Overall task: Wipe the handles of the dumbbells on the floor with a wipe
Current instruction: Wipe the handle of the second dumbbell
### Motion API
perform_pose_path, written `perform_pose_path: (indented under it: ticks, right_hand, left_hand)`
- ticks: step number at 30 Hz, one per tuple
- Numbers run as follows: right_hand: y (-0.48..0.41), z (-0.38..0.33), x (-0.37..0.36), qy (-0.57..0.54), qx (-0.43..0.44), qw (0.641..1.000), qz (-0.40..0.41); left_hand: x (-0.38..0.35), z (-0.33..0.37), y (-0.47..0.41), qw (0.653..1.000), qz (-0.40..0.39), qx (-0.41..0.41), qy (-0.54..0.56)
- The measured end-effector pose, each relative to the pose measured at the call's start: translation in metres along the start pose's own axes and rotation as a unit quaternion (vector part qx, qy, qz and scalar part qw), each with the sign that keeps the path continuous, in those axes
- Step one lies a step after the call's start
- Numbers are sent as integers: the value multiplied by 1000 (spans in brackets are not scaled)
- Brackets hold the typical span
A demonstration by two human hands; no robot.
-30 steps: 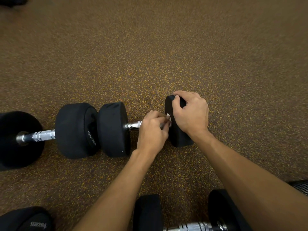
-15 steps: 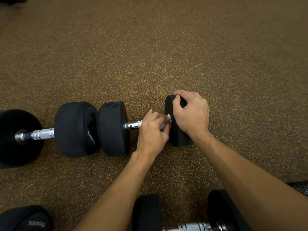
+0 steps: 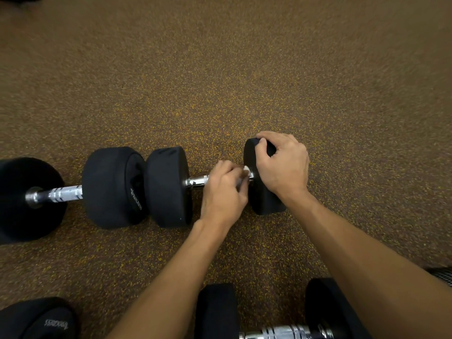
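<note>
A black dumbbell [image 3: 168, 187] with a chrome handle [image 3: 197, 180] lies across the speckled floor. My left hand [image 3: 223, 189] is curled round the right part of that handle, with a white wipe [image 3: 246, 170] showing between its fingers and the right weight. My right hand [image 3: 281, 165] grips the top of the right weight head [image 3: 266, 201]. Most of the wipe is hidden under my left hand.
A second dumbbell [image 3: 110, 187] lies end to end at the left, its chrome handle [image 3: 61, 194] bare. Another dumbbell [image 3: 217, 311] lies near the bottom edge under my right forearm. One more black weight [image 3: 36, 319] sits at the bottom left. Brown speckled floor [image 3: 244, 69] stretches beyond.
My left hand has turned slightly on the handle by the right weight, and the wipe's white edge shows a little more. My right hand keeps its hold.
</note>
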State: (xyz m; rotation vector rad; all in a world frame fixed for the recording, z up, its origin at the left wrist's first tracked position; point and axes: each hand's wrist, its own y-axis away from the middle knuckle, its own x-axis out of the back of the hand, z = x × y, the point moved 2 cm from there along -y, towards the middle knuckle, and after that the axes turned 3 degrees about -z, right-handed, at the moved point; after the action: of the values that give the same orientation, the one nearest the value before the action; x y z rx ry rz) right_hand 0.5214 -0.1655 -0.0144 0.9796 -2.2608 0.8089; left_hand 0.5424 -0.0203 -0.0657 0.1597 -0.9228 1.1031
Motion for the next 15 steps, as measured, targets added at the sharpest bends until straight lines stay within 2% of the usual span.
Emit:
perform_pose_path:
  ticks: [3,6,11,15]
  right_hand:
    - [0,1,0,0,-2,1000,1]
    - [1,1,0,1,0,1000,-3]
    - [0,0,0,2,1,1000,3]
    - [1,0,1,6,1,1000,1]
  left_hand:
    - [-3,-4,1,1000,-2,-18,5]
    - [1,-14,5,1000,21,-1,10]
    - [-6,-5,3,1000,0,-24,12]
    - [-2,-12,2,999,20,0,27]
